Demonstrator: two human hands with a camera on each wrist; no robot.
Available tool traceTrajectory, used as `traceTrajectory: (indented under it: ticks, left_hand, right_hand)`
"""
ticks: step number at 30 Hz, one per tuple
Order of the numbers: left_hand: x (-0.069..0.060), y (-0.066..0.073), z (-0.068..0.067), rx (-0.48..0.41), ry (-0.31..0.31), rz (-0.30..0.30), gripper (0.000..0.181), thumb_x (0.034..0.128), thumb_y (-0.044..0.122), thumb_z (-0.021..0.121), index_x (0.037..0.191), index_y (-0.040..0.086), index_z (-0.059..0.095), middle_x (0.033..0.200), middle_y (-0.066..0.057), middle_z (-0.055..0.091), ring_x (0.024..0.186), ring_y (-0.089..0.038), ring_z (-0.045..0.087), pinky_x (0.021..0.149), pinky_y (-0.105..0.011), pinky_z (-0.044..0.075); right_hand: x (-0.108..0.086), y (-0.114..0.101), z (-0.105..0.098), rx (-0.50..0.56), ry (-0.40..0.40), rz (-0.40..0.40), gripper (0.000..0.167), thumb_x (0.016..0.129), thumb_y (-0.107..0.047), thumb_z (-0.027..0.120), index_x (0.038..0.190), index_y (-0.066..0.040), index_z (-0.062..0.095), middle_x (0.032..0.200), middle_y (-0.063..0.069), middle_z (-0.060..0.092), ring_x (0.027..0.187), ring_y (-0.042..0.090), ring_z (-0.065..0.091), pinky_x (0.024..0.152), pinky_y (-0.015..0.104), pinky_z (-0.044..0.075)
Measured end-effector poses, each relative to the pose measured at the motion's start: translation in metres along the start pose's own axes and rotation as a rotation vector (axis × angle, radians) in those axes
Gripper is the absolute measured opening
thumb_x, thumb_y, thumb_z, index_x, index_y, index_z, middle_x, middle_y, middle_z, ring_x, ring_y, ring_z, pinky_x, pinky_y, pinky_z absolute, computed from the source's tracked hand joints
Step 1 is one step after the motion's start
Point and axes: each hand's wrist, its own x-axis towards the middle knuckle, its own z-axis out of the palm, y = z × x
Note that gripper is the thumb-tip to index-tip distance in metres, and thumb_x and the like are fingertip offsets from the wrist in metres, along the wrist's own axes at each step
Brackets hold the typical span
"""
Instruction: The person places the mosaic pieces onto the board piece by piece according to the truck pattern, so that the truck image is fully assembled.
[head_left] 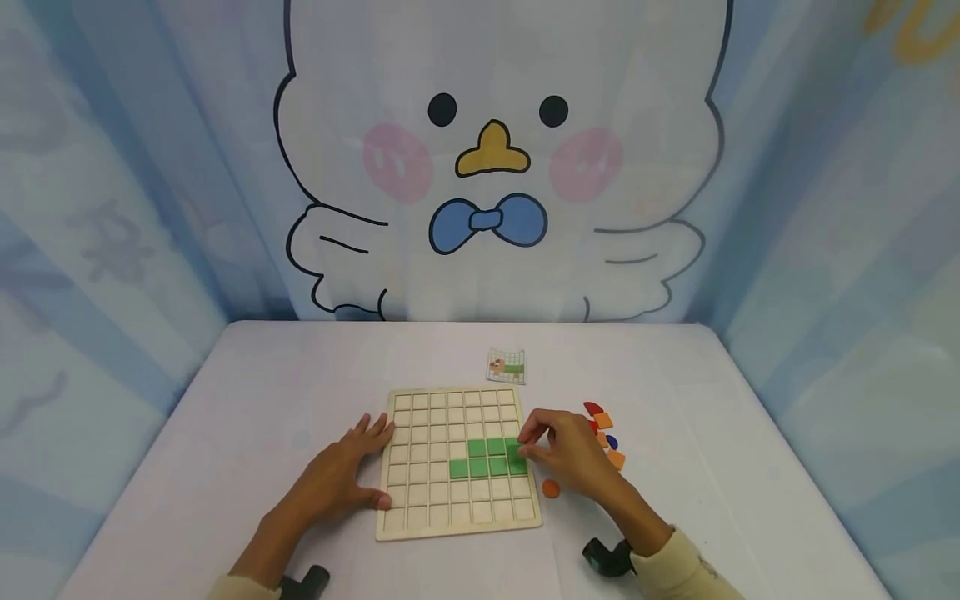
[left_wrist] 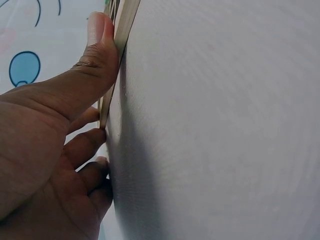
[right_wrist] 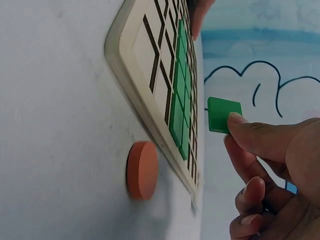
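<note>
A wooden grid board (head_left: 427,521) lies on the table, with two rows of green squares (head_left: 478,467) set in its right half. My right hand (head_left: 573,454) pinches a green square tile (right_wrist: 220,115) between thumb and fingers, above the board's right edge. In the right wrist view the tile in the right hand (right_wrist: 275,165) stands clear of the board (right_wrist: 145,95). My left hand (head_left: 341,475) rests against the board's left edge, fingers spread and thumb on the rim; the left wrist view shows this hand (left_wrist: 60,135) touching the edge (left_wrist: 122,40).
An orange round piece (head_left: 551,488) lies by the board's lower right side, also seen in the right wrist view (right_wrist: 142,170). Red, orange and blue pieces (head_left: 616,459) lie to the right, partly behind my right hand. A small picture card (head_left: 506,366) lies beyond the board.
</note>
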Motion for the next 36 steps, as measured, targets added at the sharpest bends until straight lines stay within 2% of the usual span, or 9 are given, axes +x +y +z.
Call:
traceTrajectory:
  ticks: [6,11,15,19,26,36]
  left_hand:
    - [-0.002,0.000,0.002,-0.003,-0.013,-0.010,0.118,0.0634,0.042,0.098,0.163,0.012,0.043,0.173,-0.008,0.031,0.163,-0.042,0.023,0.124,-0.071,0.031]
    - [-0.001,0.002,0.000,0.003,-0.016,-0.007,0.117,0.0646,0.044,0.097,0.164,0.013,0.042,0.174,-0.007,0.030,0.164,-0.041,0.022,0.124,-0.071,0.030]
    - [0.000,0.001,-0.001,0.015,-0.009,0.001,0.117,0.0650,0.044,0.097,0.164,0.013,0.042,0.174,-0.008,0.031,0.163,-0.042,0.023,0.124,-0.071,0.031]
    - [0.001,0.001,-0.002,0.016,-0.011,0.000,0.117,0.0655,0.044,0.097,0.164,0.013,0.041,0.174,-0.008,0.031,0.163,-0.042,0.023,0.124,-0.071,0.031]
    - [0.000,0.001,-0.001,0.005,-0.014,0.004,0.116,0.0658,0.043,0.096,0.164,0.012,0.041,0.174,-0.009,0.030,0.163,-0.042,0.022,0.124,-0.072,0.030]
    - [0.000,0.003,-0.002,0.013,-0.006,0.009,0.116,0.0661,0.042,0.096,0.164,0.012,0.041,0.174,-0.009,0.030,0.163,-0.042,0.022,0.124,-0.071,0.031]
  right_hand:
    - [0.007,-0.013,0.017,0.023,-0.028,-0.032,0.021,0.088,-0.012,0.087,0.085,-0.025,0.072,0.082,-0.015,0.071,0.065,0.011,0.050,0.059,0.022,0.041]
    - [0.015,-0.020,0.029,0.005,-0.011,-0.097,0.019,0.088,-0.014,0.087,0.085,-0.025,0.072,0.080,-0.016,0.071,0.072,0.008,0.058,0.067,0.023,0.047]
    - [0.021,-0.027,0.037,0.004,-0.003,-0.110,0.019,0.088,-0.016,0.088,0.084,-0.026,0.072,0.081,-0.016,0.071,0.077,0.005,0.060,0.071,0.024,0.048]
    - [0.027,-0.033,0.045,0.002,-0.016,-0.097,0.019,0.087,-0.017,0.089,0.084,-0.025,0.072,0.082,-0.013,0.071,0.075,0.006,0.058,0.068,0.024,0.046]
    - [0.035,-0.038,0.058,-0.024,-0.022,-0.094,0.018,0.088,-0.014,0.087,0.083,-0.023,0.072,0.078,-0.013,0.072,0.081,0.005,0.065,0.076,0.030,0.050]
    - [0.039,-0.040,0.064,-0.107,-0.039,-0.073,0.019,0.087,-0.017,0.088,0.081,-0.024,0.072,0.078,-0.012,0.068,0.073,0.004,0.060,0.066,0.027,0.048]
